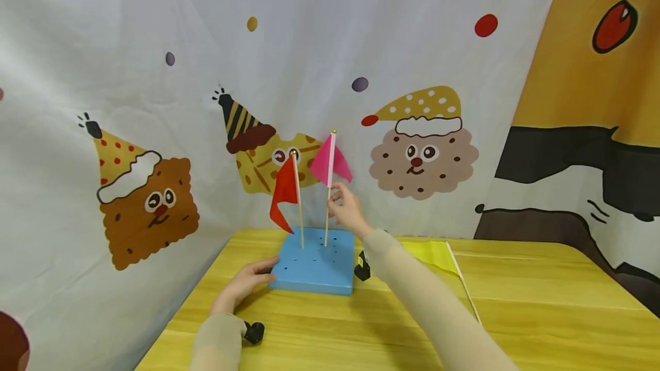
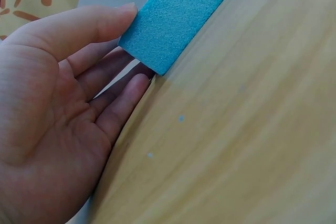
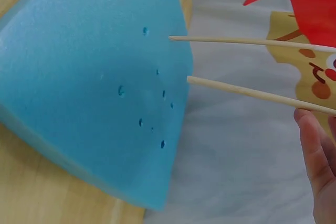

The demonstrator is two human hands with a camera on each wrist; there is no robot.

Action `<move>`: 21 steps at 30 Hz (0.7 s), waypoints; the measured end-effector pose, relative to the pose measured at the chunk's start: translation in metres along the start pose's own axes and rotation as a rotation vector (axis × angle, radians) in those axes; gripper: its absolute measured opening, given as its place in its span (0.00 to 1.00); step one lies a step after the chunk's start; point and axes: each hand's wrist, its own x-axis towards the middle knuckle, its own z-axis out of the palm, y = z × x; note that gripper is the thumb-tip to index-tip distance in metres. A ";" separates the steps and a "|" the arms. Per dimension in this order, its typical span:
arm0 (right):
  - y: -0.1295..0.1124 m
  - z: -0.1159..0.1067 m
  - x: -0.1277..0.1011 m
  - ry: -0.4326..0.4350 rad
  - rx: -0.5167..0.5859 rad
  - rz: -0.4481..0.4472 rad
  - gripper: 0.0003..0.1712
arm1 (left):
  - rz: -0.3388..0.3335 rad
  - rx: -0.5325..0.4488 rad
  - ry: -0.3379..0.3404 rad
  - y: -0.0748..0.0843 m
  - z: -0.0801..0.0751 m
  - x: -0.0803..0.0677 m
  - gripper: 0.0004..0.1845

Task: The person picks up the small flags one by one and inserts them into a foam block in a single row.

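Right hand (image 1: 346,209) pinching pink flag (image 1: 322,162), left hand (image 1: 246,281) loosely touching block (image 1: 315,277); stick (image 3: 241,92) likely light, snappable, best pinched lower.

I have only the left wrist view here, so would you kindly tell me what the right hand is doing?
Observer: The right hand pinches the stick of the pink flag.
Operator: Thank you; does any flag lie away from the blue block?
Observer: Yes, the yellow flag lies on the table, right of it.
Operator: And does any flag stand in the block unheld?
Observer: Yes, the red flag does.
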 end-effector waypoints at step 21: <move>0.020 0.024 -0.001 -0.052 -0.047 -0.009 0.20 | -0.002 -0.034 -0.013 -0.001 0.002 0.003 0.30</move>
